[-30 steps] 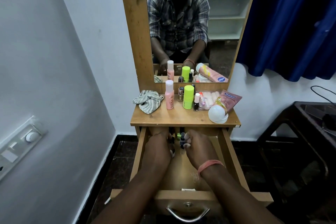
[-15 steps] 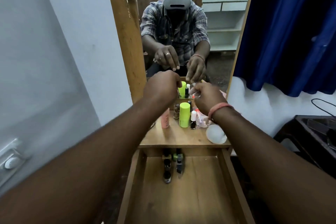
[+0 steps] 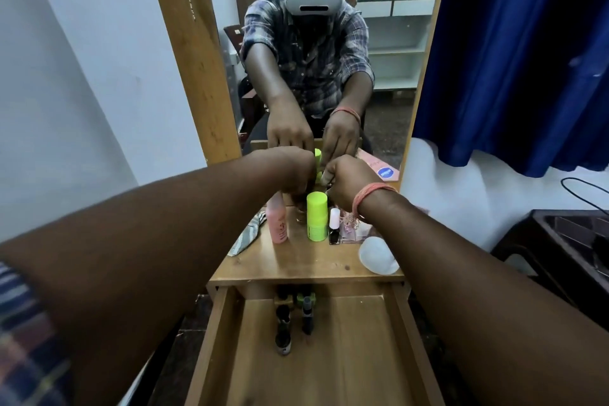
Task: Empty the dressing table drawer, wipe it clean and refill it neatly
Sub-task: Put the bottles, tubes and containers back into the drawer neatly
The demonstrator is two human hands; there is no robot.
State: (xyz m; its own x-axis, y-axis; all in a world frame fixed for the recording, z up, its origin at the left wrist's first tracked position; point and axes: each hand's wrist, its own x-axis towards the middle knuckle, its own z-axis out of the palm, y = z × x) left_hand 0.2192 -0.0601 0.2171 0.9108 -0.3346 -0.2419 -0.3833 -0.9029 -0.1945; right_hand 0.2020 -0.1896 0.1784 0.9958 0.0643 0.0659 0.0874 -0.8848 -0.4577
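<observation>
The wooden drawer [image 3: 211,339] stands pulled open, and several small nail polish bottles [image 3: 283,323] lie in two short rows at its back middle. Both my hands are up over the dressing table top [image 3: 296,269]. My left hand [image 3: 290,171] curls down on a small dark bottle [image 3: 301,211] between the pink bottle [image 3: 276,221] and the lime green bottle [image 3: 317,216]. My right hand [image 3: 346,181] pinches something small and dark just behind the green bottle; most of it is hidden. A white-capped nail polish [image 3: 334,227] stands beside the green bottle.
A striped cloth [image 3: 247,237] lies at the top's left edge and a tube with a white round cap [image 3: 379,255] at its right. The mirror [image 3: 329,76] rises behind. A blue curtain [image 3: 510,59] and a dark side table [image 3: 560,241] are to the right.
My hands left the bottles in the drawer and rose to the table top. They have since come lower, onto the items around the green bottle.
</observation>
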